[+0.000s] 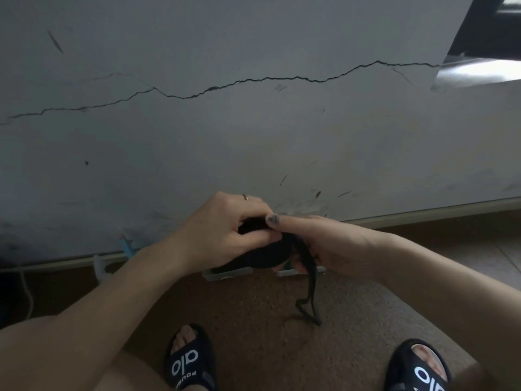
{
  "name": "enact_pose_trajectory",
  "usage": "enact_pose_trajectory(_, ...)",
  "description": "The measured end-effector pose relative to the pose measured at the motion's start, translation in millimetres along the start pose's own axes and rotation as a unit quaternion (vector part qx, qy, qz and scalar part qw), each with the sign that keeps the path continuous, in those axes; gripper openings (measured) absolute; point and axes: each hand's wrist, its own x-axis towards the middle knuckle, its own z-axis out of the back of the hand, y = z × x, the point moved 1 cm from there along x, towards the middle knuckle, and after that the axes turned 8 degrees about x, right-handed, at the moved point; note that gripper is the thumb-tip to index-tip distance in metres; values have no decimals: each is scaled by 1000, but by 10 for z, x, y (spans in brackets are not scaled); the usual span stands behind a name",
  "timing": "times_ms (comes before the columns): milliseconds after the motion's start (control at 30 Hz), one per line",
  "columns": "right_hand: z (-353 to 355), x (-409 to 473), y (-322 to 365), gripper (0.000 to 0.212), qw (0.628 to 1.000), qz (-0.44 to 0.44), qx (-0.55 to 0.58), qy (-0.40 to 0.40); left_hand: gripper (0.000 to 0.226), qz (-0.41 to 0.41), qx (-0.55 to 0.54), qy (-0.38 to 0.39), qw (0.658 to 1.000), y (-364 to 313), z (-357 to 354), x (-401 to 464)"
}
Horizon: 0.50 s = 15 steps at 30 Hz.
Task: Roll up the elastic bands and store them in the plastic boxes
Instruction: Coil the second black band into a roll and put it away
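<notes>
A black elastic band (267, 256) is held between both hands just above the floor, in front of the wall. My left hand (225, 230) grips a rolled-up part of it, fingers curled round the roll. My right hand (318, 244) holds the band from the right, its thumb lying along the top towards the left hand. A loose end of the band (308, 303) hangs down and loops near the brown floor. Under the hands, edges of clear plastic boxes (225, 273) show on the floor, mostly hidden.
A cracked grey wall (253, 122) rises right behind the hands. My two feet in black slides (189, 362) stand at the bottom. A white cable (26, 294) runs at the left. A small blue and red object (127, 244) leans at the skirting.
</notes>
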Motion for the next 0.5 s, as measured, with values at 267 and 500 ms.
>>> enact_pose_trajectory(267,39,15,11,62,1000,-1,-21,-18,19,20,-2,10,1000,11,7,-14)
enact_pose_trajectory(500,87,-67,77,41,992,-49,90,72,18,1,-3,-30,1000,9,35,-15)
